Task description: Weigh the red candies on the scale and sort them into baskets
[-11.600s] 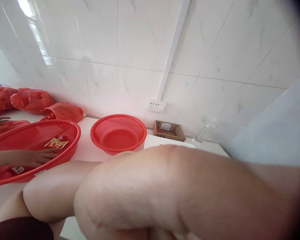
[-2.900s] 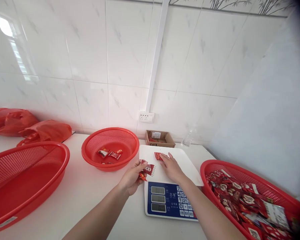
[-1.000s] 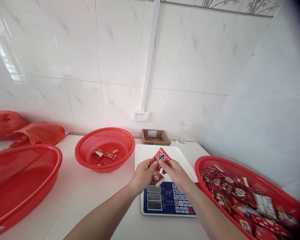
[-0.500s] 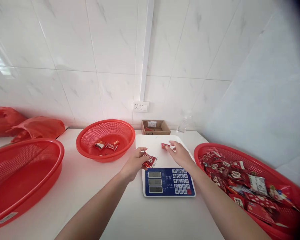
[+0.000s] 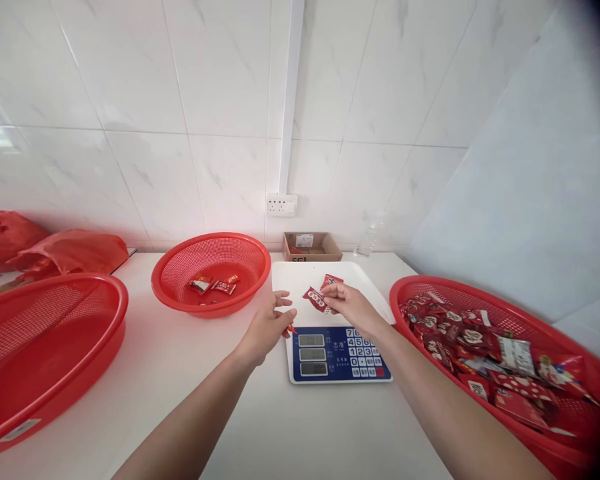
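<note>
A white electronic scale (image 5: 293, 373) with a blue keypad panel stands on the table between my hands. My right hand (image 5: 353, 308) is over its plate, pinching a small dark red snack packet (image 5: 315, 299) by the edge between thumb and fingers. Behind that, another red packet (image 5: 332, 280) lies on the plate, partly covered by my fingers. My left hand (image 5: 266, 331) is at the scale's left edge. An orange-red packet (image 5: 291, 329) shows just past its thumb, most of it hidden by the hand.
A round red basket (image 5: 180, 303) with several packets stands left of the scale. A large red basket (image 5: 400, 293) full of packets is on the right, another red basket (image 5: 115, 300) at far left. Behind are a cardboard box (image 5: 313, 257), a clear plastic bottle (image 5: 367, 240) and red bags (image 5: 80, 252).
The dark red packet has passed from my left hand to my right. The packet that my right hand was touching now lies on the plate. My left hand has kept an orange-red packet.
</note>
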### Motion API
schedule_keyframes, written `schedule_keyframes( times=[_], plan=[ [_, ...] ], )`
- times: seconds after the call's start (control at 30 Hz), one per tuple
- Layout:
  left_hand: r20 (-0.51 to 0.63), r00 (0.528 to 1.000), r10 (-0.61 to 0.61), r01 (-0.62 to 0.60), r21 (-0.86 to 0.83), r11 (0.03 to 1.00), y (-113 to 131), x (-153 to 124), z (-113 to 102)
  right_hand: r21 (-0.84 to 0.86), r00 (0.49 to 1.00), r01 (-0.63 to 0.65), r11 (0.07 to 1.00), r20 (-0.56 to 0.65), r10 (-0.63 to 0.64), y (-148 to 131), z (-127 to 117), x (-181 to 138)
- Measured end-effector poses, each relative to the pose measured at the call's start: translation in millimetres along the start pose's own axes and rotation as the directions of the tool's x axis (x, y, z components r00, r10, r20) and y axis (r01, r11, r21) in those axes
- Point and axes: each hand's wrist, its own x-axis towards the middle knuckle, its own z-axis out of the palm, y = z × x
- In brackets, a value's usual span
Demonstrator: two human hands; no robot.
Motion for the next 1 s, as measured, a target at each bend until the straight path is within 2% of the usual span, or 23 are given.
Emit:
schedule_keyframes(
  times=[0.17,0.23,0.37,0.63,0.73,0.83,1.0],
  plan=[
    [0.07,0.997,-0.038,0.06,-0.349,0.935,-2.0,-1.1,-7.8,-0.023,0.998,0.016,1.0,-0.064,-0.018,1.5,-2.3,0.3],
    [0.108,0.994,-0.014,0.054,-0.381,0.923,-2.8,3.7,-7.9,-0.035,0.996,0.025,0.999,-0.08,-0.028,1.5,-6.7,-1.8],
    [0.115,0.993,-0.002,0.031,-0.246,0.969,-2.8,21.3,1.7,-0.055,0.99,0.011,0.998,-0.143,-0.018,7.2,-24.2,-9.6],
    [0.088,0.995,0.043,-0.048,0.062,0.997,-7.7,75.5,41.2,-0.092,0.974,-0.055,0.994,-0.226,0.033,19.0,-49.9,-37.2],
    [0.057,0.99,0.13,-0.139,0.21,0.968,-6.7,84.1,44.1,-0.126,0.971,-0.064,0.99,-0.235,0.033,15.3,-57.2,-51.7],
    [0.078,0.975,0.209,-0.223,0.334,0.916,-6.0,84.8,42.1,-0.151,0.972,-0.071,0.986,-0.232,0.034,14.3,-65.2,-65.2],
    [0.124,0.965,0.232,-0.263,0.44,0.858,-4.6,84.8,41.0,-0.149,0.977,-0.061,0.987,-0.213,0.029,26.8,-70.7,-70.6]
  ],
)
